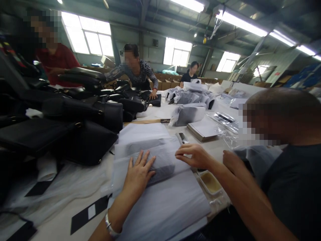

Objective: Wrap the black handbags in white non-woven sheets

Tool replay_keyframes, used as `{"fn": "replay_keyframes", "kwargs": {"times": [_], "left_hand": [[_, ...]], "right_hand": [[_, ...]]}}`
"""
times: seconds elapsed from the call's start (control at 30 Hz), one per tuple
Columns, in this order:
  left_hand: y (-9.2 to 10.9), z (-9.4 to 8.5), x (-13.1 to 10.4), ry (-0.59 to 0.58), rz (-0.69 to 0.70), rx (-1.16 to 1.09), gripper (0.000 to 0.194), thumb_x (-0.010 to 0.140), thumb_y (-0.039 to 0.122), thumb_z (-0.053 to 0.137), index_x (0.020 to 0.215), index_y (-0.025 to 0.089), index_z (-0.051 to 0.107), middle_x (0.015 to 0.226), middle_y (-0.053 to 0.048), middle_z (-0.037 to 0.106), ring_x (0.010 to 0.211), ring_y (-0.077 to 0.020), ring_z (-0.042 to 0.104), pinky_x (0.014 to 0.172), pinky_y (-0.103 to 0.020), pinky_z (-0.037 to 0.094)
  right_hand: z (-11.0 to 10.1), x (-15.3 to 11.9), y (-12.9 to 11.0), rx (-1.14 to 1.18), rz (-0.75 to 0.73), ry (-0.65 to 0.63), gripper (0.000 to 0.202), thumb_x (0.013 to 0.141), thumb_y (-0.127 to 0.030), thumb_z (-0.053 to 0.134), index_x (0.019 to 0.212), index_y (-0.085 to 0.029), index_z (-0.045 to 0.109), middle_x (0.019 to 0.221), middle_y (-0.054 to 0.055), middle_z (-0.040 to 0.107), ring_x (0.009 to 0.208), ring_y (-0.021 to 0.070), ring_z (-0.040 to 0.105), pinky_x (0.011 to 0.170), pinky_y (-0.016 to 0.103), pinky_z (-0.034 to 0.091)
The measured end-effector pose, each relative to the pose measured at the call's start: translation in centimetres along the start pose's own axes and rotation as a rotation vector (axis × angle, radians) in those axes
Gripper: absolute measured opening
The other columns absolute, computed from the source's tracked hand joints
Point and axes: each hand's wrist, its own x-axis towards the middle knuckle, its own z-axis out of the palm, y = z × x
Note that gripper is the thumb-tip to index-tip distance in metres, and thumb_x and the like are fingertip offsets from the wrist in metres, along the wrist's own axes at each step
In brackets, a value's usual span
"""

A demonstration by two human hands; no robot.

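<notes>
The fingers of your left hand [137, 174] lay spread wide and flat on the wrapped bundle [162, 164], gripping nothing, while those of your right hand [195, 155] curled close together at the bundle's right edge; whether they pinched its thin paper could not be told. The left palm appeared to serve as a weight, holding the loose wrapping down so that the right could work at its edge. The bundle, a dark item showing through translucent paper, lay flat directly in front of you on white sheets [163, 204], which seemed spread to shield it from the surface below. Its long axis appeared to run from left to right, the right end slightly farther from you, though the paper hid which end was its front. Right of the bundle and nearer you sat a shallow dish [210, 183] of yellowish material, apparently placed within the right hand's reach; beyond the bundle to the right rested a stack of boards [203, 129]. Black bags [86, 142] were heaped to its left, a black strip [89, 214] lay to its left and nearer you, and a co-worker [291, 167] leaned in at its right.
</notes>
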Motion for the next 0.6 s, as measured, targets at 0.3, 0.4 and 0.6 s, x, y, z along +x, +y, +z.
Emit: {"fn": "replay_keyframes", "kwargs": {"times": [0.3, 0.4, 0.6], "left_hand": [[-0.2, 0.6, 0.0, 0.004, -0.012, -0.038, 0.054, 0.091, 0.033, 0.060, 0.143, 0.037, 0.045, 0.158, -0.003, 0.034, 0.145, -0.0333, 0.031, 0.109, -0.064, 0.035], [-0.1, 0.5, 0.0, -0.012, -0.019, -0.042, 0.054, 0.091, 0.032, 0.060, 0.143, 0.037, 0.045, 0.157, -0.002, 0.034, 0.145, -0.0331, 0.031, 0.109, -0.064, 0.036], [-0.2, 0.7, 0.1, 0.013, -0.021, -0.038, 0.054, 0.091, 0.032, 0.060, 0.143, 0.038, 0.045, 0.158, -0.001, 0.032, 0.145, -0.0325, 0.030, 0.109, -0.064, 0.036]], "right_hand": [[2.3, 10.7, 2.9, -0.181, -0.181, -0.286, 0.020, 0.084, -0.042, 0.067, 0.079, -0.024, 0.075, 0.074, -0.001, 0.072, 0.065, 0.0121, 0.061, 0.059, 0.022, 0.036], [2.7, 12.5, 3.2, -0.294, -0.154, -0.367, 0.021, 0.080, -0.047, 0.069, 0.082, -0.028, 0.077, 0.072, -0.002, 0.073, 0.065, 0.0136, 0.063, 0.055, 0.022, 0.032], [2.2, 13.5, 5.0, -0.467, 0.094, -0.280, 0.040, 0.071, -0.063, 0.073, 0.089, -0.027, 0.075, 0.084, 0.004, 0.076, 0.082, 0.0233, 0.069, 0.064, 0.026, 0.040]]}}
